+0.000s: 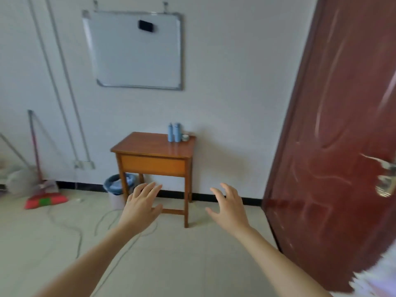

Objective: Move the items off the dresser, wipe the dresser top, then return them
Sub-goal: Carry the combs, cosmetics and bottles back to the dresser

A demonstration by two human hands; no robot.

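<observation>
A small brown wooden dresser [147,146] stands against the white wall some way ahead. On its back right corner stand two light blue bottles [174,132] and a small jar [185,137] beside them. My left hand [142,205] and my right hand [228,205] are stretched out in front of me, fingers spread and relaxed, holding nothing. Both hands are well short of the dresser, in the air above the floor.
A dark red door [334,136] stands open at the right with a metal handle [385,179]. A bin with a blue liner [116,187] sits left of the dresser. A red broom [46,199] leans at the left wall. Cables [79,232] trail over the tiled floor. A whiteboard [137,50] hangs above.
</observation>
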